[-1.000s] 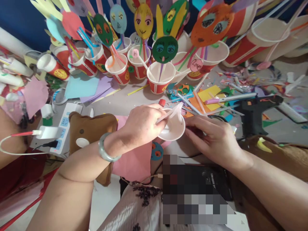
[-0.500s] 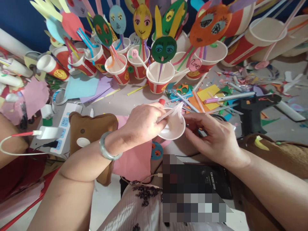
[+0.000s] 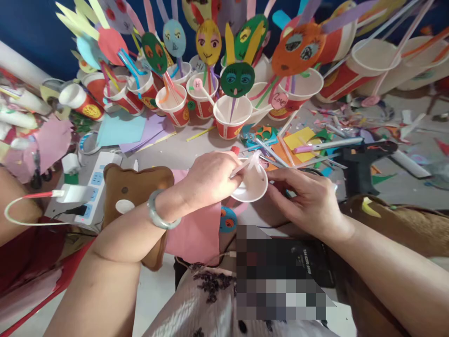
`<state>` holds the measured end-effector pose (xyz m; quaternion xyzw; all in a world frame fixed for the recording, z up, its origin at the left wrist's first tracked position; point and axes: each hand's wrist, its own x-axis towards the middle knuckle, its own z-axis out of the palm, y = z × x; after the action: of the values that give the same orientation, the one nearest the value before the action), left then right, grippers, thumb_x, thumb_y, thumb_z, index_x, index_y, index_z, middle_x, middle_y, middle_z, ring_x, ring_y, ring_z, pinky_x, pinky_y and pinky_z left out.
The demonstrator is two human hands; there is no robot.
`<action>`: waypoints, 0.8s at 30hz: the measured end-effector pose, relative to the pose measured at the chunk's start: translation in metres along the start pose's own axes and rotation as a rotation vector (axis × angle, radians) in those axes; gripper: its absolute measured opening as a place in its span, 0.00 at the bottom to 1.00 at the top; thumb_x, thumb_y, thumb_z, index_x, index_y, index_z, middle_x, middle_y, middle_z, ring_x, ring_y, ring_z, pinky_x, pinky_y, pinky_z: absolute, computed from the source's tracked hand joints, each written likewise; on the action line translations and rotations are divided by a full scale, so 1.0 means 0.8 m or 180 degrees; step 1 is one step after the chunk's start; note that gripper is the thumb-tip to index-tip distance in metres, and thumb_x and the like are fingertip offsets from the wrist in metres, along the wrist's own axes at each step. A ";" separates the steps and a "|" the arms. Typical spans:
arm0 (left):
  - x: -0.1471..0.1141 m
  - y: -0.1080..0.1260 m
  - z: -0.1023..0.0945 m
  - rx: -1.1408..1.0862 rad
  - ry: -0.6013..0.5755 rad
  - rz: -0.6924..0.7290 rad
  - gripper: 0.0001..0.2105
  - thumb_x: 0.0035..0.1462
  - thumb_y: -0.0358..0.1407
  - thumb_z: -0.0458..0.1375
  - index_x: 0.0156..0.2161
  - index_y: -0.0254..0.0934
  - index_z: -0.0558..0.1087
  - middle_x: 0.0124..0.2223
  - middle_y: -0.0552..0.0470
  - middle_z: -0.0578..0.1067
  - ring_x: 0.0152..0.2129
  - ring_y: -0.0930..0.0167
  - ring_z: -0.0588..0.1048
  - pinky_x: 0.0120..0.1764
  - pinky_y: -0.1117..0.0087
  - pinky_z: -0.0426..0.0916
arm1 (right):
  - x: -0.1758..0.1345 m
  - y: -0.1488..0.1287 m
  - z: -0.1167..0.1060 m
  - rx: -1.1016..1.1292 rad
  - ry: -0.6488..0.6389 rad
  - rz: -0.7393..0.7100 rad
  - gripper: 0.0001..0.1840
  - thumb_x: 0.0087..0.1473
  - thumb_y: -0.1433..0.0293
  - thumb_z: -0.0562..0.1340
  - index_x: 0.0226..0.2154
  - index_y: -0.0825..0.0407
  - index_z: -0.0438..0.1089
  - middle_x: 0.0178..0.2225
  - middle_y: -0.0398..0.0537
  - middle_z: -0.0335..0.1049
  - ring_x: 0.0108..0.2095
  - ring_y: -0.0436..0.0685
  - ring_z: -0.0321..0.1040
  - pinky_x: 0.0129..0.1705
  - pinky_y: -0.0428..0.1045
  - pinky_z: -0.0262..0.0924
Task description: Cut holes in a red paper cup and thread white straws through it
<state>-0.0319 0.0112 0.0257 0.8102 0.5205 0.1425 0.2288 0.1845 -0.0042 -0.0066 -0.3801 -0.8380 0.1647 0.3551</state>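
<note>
A white-lined paper cup [image 3: 257, 185] is tilted toward me between my two hands. My left hand [image 3: 219, 175] is closed around a white straw [image 3: 242, 166] at the cup's left rim, its thumb reaching inside. Translucent whitish strips [image 3: 257, 160] stick up at the far rim. From the right, my right hand [image 3: 310, 196] has curled fingers and thumb against the cup's side; their exact contact is partly hidden. Under the left forearm lies pink paper [image 3: 194, 234], with a blue paper face [image 3: 228, 219] beside it.
Finished cups with paper faces on straws, such as a green face [image 3: 237, 79], line the back. Paper scraps and straws [image 3: 270, 152] lie beyond the cup. A black glue gun [image 3: 365, 164] sits right. At left are a power strip [image 3: 94, 187] and a brown cushion [image 3: 115, 185].
The view has shifted slightly, moving the background. Both hands stay at the cup with nearly the same grip, and the cup appears a little further left.
</note>
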 end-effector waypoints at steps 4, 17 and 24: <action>0.000 0.002 -0.003 -0.0099 -0.0037 -0.0068 0.08 0.57 0.30 0.60 0.27 0.35 0.76 0.32 0.50 0.79 0.30 0.70 0.76 0.37 0.69 0.68 | -0.001 0.002 0.004 0.0040 0.0043 -0.0030 0.06 0.59 0.75 0.62 0.39 0.50 0.72 0.30 0.45 0.77 0.28 0.52 0.74 0.30 0.45 0.66; -0.010 -0.001 -0.014 -0.0419 0.0287 0.0495 0.04 0.55 0.29 0.63 0.34 0.37 0.81 0.50 0.48 0.81 0.43 0.66 0.81 0.47 0.67 0.75 | -0.001 0.002 0.002 0.0316 -0.0038 -0.0134 0.10 0.59 0.77 0.62 0.41 0.48 0.72 0.32 0.46 0.76 0.31 0.52 0.75 0.34 0.46 0.69; -0.012 -0.001 -0.014 -0.0339 0.0212 0.0627 0.08 0.58 0.27 0.60 0.37 0.37 0.81 0.49 0.49 0.81 0.41 0.68 0.81 0.47 0.68 0.76 | -0.002 0.003 0.002 0.0308 -0.0023 -0.0211 0.10 0.59 0.78 0.62 0.42 0.48 0.70 0.33 0.45 0.75 0.30 0.52 0.74 0.34 0.46 0.69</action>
<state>-0.0419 0.0050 0.0350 0.8389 0.4375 0.2186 0.2391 0.1855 -0.0038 -0.0101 -0.3339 -0.8425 0.1945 0.3753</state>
